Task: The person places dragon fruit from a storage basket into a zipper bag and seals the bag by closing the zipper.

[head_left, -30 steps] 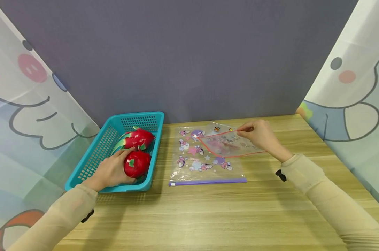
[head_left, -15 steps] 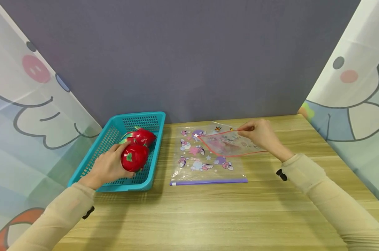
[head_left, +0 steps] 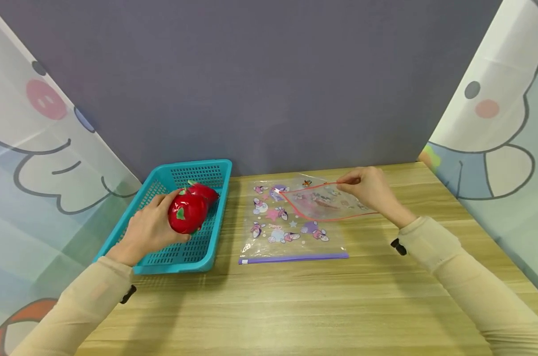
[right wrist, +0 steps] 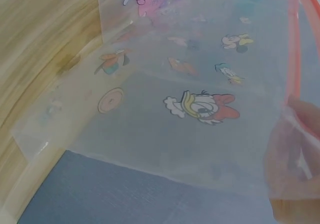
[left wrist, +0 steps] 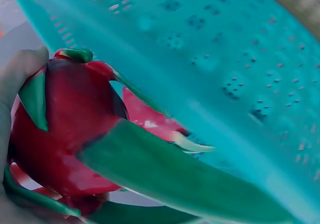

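Note:
My left hand (head_left: 146, 225) grips a shiny red dragon fruit (head_left: 188, 213) with green leaf tips, raised over the teal basket (head_left: 196, 251). Long green leaves spread from this fruit in the left wrist view, beside the basket's perforated wall (left wrist: 165, 64). Partly behind it, a second dragon fruit (head_left: 208, 193) lies in the basket. To the right, my right hand (head_left: 370, 189) pinches the red zip edge of a clear, cartoon-printed zip bag (head_left: 324, 206), whose mouth gapes. In the right wrist view the bag's printed side (right wrist: 150, 139) hangs from the fingers.
A second clear zip bag (head_left: 269, 237) with a purple zip strip lies flat on the wooden table (head_left: 269, 306), partly under the red-edged one. A grey panel (head_left: 269, 89) stands along the back, with cartoon-printed sheets (head_left: 487, 128) at both sides.
My left hand has lifted the dragon fruit up from the basket, a little toward the back left. My right hand stays almost still, holding the bag's edge.

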Action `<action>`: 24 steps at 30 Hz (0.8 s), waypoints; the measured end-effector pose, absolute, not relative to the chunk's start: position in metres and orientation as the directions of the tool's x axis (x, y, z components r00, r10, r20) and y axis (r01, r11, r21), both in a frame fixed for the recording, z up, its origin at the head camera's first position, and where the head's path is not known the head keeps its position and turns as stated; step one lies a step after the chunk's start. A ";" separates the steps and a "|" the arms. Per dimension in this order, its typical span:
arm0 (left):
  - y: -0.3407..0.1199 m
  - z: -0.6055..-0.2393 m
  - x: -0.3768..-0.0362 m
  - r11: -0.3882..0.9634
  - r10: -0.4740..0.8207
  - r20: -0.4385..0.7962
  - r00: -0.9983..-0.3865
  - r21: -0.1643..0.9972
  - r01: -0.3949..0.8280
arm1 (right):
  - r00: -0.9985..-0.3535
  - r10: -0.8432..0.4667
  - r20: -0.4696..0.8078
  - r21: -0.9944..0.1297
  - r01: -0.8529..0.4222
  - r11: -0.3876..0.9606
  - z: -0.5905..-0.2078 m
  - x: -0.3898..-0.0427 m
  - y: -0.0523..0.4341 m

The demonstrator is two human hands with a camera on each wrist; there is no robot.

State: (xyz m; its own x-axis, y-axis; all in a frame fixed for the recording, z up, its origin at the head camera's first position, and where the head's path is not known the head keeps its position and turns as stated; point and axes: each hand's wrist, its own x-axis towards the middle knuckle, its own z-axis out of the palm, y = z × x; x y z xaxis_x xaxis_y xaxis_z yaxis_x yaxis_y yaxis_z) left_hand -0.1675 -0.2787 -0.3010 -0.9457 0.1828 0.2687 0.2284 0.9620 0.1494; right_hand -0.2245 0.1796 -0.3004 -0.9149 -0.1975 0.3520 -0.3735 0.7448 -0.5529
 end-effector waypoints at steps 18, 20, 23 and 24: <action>-0.249 -0.274 -0.171 0.952 0.202 0.309 -0.929 0.160 0.260 | -0.930 -0.194 0.311 -0.588 -0.349 0.730 -0.307 -0.227 0.175; -0.244 -0.271 -0.171 0.948 0.215 0.314 -0.925 0.159 0.275 | -0.931 -0.194 0.309 -0.587 -0.347 0.731 -0.308 -0.227 0.175; -0.237 -0.270 -0.172 0.941 0.240 0.327 -0.914 0.154 0.302 | -0.932 -0.190 0.310 -0.582 -0.344 0.737 -0.308 -0.227 0.173; -0.234 -0.269 -0.172 0.937 0.250 0.335 -0.909 0.153 0.314 | -0.932 -0.189 0.310 -0.581 -0.344 0.738 -0.308 -0.228 0.173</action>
State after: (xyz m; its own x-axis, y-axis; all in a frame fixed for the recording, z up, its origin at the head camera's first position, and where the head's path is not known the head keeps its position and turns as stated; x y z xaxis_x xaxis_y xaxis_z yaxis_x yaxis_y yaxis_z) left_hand -0.1716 -0.2343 -0.2695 -0.9085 0.2499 0.3348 0.3140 0.9371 0.1526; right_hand -0.2275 0.1730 -0.3080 -0.9316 -0.1894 0.3102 -0.3435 0.7375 -0.5814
